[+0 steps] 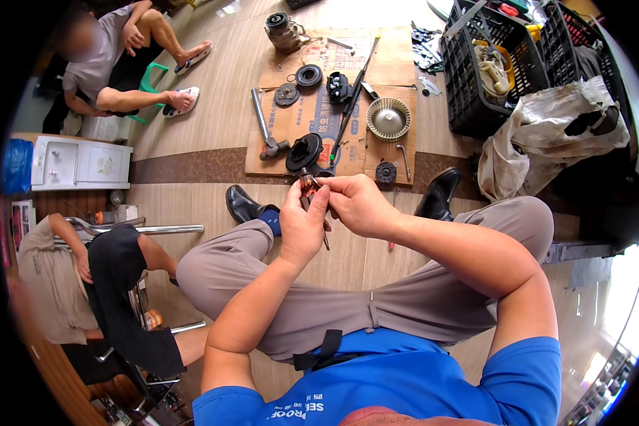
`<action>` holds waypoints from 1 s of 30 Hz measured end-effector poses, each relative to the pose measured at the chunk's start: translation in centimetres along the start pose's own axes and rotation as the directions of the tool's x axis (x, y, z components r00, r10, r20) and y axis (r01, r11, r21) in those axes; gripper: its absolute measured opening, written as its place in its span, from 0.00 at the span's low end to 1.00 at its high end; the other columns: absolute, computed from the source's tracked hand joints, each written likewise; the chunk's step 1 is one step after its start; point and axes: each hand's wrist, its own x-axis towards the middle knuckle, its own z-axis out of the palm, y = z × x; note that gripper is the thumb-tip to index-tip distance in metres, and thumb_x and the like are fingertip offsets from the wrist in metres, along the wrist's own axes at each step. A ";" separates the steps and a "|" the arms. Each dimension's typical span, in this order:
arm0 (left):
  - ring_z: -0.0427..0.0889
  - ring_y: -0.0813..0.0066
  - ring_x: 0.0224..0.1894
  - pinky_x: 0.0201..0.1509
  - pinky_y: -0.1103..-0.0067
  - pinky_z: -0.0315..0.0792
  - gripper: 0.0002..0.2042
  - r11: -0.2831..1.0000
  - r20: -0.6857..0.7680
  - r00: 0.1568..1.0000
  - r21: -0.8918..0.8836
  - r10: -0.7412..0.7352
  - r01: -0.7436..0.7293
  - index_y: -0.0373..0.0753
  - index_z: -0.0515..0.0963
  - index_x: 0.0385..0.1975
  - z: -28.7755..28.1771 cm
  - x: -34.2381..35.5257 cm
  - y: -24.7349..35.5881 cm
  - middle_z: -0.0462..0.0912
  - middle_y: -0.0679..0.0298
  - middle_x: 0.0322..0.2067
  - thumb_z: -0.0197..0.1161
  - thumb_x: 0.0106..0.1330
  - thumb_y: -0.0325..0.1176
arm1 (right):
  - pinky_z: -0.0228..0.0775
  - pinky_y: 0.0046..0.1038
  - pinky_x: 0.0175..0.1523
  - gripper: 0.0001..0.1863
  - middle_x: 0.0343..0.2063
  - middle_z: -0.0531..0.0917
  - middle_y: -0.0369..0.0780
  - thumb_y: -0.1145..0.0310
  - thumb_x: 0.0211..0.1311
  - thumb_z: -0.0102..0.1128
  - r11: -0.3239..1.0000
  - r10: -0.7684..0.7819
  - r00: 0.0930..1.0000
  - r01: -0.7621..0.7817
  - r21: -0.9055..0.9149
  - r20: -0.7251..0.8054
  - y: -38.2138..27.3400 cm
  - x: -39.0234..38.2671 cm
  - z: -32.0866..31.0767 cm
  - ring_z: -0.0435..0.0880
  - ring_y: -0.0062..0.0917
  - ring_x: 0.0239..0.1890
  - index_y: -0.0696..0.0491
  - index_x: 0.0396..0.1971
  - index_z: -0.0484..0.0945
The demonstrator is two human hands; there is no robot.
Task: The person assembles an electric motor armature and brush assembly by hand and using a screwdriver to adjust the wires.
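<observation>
Between my knees, above the floor, my left hand (pixel 302 226) is closed round a small motor armature (pixel 309 186) with copper-coloured windings. The fingers of my right hand (pixel 362 206) pinch at its side, and they hide part of it. A thin dark shaft (pixel 326 241) sticks out below my left hand; I cannot tell whether it belongs to the armature. Just beyond my hands, a black flanged round part (pixel 304 152) lies on the cardboard (pixel 392 65). A small dark disc (pixel 385 172) and a blower wheel (pixel 388 118) are to the right.
The cardboard also holds a hammer (pixel 260 117), a pulley (pixel 309 76), a black housing (pixel 339 87) and a long black rod (pixel 366 67). A compressor (pixel 284 33) stands at the far edge. Black crates (pixel 476 92) and a stained cloth (pixel 539 124) are right. Two people sit left.
</observation>
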 end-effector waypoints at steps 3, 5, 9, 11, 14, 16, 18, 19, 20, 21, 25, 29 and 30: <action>0.73 0.86 0.19 0.19 0.86 0.68 0.18 1.000 0.004 1.000 0.009 -0.002 0.002 0.34 0.71 0.44 0.0 0.0 0.2 0.76 0.69 0.23 0.58 0.70 0.46 | 0.73 0.25 0.29 0.13 0.21 0.82 0.40 0.78 0.65 0.45 0.998 -0.008 1.000 0.007 -0.059 -0.008 -0.5 -0.2 0.0 0.79 0.17 0.22 0.59 0.41 0.81; 0.73 0.86 0.19 0.19 0.86 0.69 0.19 1.000 0.008 1.000 0.014 -0.008 0.008 0.34 0.71 0.44 0.0 0.0 0.4 0.76 0.69 0.24 0.58 0.70 0.46 | 0.73 0.25 0.30 0.14 0.21 0.83 0.40 0.78 0.65 0.45 0.995 -0.009 1.000 0.007 -0.098 -0.013 -0.8 -0.4 0.0 0.79 0.17 0.22 0.59 0.41 0.81; 0.74 0.86 0.20 0.19 0.85 0.70 0.18 0.999 0.034 0.999 -0.017 -0.026 0.027 0.34 0.71 0.45 -0.1 0.0 0.4 0.77 0.68 0.25 0.58 0.70 0.46 | 0.73 0.25 0.28 0.14 0.21 0.82 0.41 0.79 0.65 0.44 0.994 -0.046 0.999 0.043 -0.100 -0.028 -0.7 -0.5 0.1 0.79 0.17 0.21 0.59 0.42 0.80; 0.74 0.86 0.21 0.19 0.85 0.70 0.18 0.999 0.043 0.998 -0.031 -0.039 0.040 0.35 0.71 0.45 0.0 0.1 0.2 0.77 0.68 0.25 0.58 0.70 0.45 | 0.73 0.25 0.27 0.14 0.21 0.82 0.41 0.79 0.65 0.43 0.995 -0.041 0.999 0.039 -0.088 -0.024 -0.7 -0.4 0.1 0.79 0.17 0.20 0.60 0.42 0.80; 0.74 0.85 0.19 0.19 0.86 0.69 0.17 0.988 0.020 1.000 -0.154 -0.019 0.022 0.34 0.70 0.46 0.0 0.3 -0.3 0.76 0.68 0.25 0.59 0.70 0.42 | 0.72 0.24 0.26 0.14 0.20 0.81 0.41 0.79 0.65 0.43 0.999 -0.041 0.998 0.039 -0.034 -0.038 -0.8 -0.3 0.2 0.78 0.17 0.19 0.60 0.41 0.79; 0.74 0.85 0.20 0.20 0.85 0.70 0.17 0.984 0.037 0.999 -0.177 -0.010 0.016 0.34 0.69 0.47 -0.3 0.4 -0.5 0.76 0.68 0.26 0.60 0.69 0.42 | 0.70 0.22 0.30 0.16 0.24 0.80 0.34 0.76 0.66 0.48 0.999 0.011 1.000 -0.011 -0.036 0.008 -1.0 -0.2 0.1 0.73 0.12 0.25 0.58 0.51 0.78; 0.74 0.85 0.21 0.21 0.86 0.69 0.18 0.986 0.047 0.999 -0.165 -0.011 0.018 0.34 0.69 0.48 -0.3 0.4 -0.5 0.76 0.68 0.26 0.60 0.69 0.42 | 0.70 0.22 0.30 0.16 0.24 0.80 0.34 0.76 0.66 0.48 0.999 0.032 0.999 -0.032 -0.038 0.009 -0.5 0.0 0.1 0.72 0.12 0.25 0.57 0.51 0.78; 0.74 0.85 0.21 0.21 0.86 0.69 0.18 0.988 0.052 0.999 -0.154 -0.013 0.021 0.34 0.69 0.48 -0.4 0.4 -0.5 0.76 0.69 0.26 0.60 0.69 0.42 | 0.70 0.21 0.30 0.16 0.23 0.80 0.34 0.76 0.66 0.48 0.998 0.055 0.998 -0.054 -0.041 0.015 -0.6 0.1 0.1 0.72 0.11 0.25 0.57 0.51 0.78; 0.74 0.85 0.21 0.21 0.86 0.69 0.18 0.988 0.051 0.999 -0.155 -0.014 0.022 0.34 0.69 0.48 -0.4 0.4 -0.6 0.76 0.69 0.26 0.60 0.69 0.42 | 0.70 0.21 0.30 0.16 0.23 0.80 0.34 0.76 0.66 0.48 0.998 0.055 0.998 -0.055 -0.040 0.016 -0.7 0.1 0.1 0.72 0.11 0.25 0.57 0.51 0.78; 0.73 0.86 0.21 0.21 0.86 0.69 0.18 0.990 0.049 0.999 -0.144 0.006 0.002 0.34 0.69 0.48 -0.5 0.4 -0.6 0.76 0.69 0.26 0.60 0.69 0.42 | 0.70 0.21 0.30 0.17 0.23 0.80 0.34 0.76 0.66 0.48 0.997 0.022 1.000 -0.020 -0.071 0.017 -0.8 0.1 0.0 0.71 0.11 0.24 0.56 0.52 0.78; 0.73 0.87 0.21 0.22 0.87 0.68 0.19 0.994 0.040 0.997 -0.090 0.073 -0.069 0.35 0.69 0.48 -0.6 0.5 -0.6 0.75 0.70 0.25 0.61 0.68 0.43 | 0.68 0.20 0.29 0.19 0.22 0.79 0.34 0.75 0.65 0.48 0.971 0.015 0.999 -0.006 -0.238 0.035 -1.6 0.2 -0.7 0.69 0.10 0.23 0.53 0.54 0.78; 0.73 0.87 0.21 0.22 0.86 0.68 0.19 0.997 0.043 0.997 -0.041 0.062 -0.060 0.35 0.70 0.47 -0.9 0.2 -0.9 0.75 0.71 0.25 0.62 0.68 0.43 | 0.67 0.21 0.28 0.20 0.21 0.78 0.33 0.75 0.65 0.48 0.972 0.065 0.996 -0.051 -0.229 0.056 -1.5 0.0 -0.7 0.69 0.10 0.23 0.51 0.56 0.77; 0.72 0.87 0.22 0.23 0.87 0.68 0.18 0.998 0.054 0.997 -0.035 0.060 -0.058 0.36 0.70 0.46 -1.0 0.2 -1.0 0.75 0.71 0.27 0.61 0.68 0.44 | 0.67 0.21 0.28 0.21 0.21 0.77 0.33 0.75 0.65 0.48 0.975 0.077 0.995 -0.061 -0.216 0.069 -1.6 -0.1 -0.7 0.69 0.11 0.23 0.51 0.57 0.76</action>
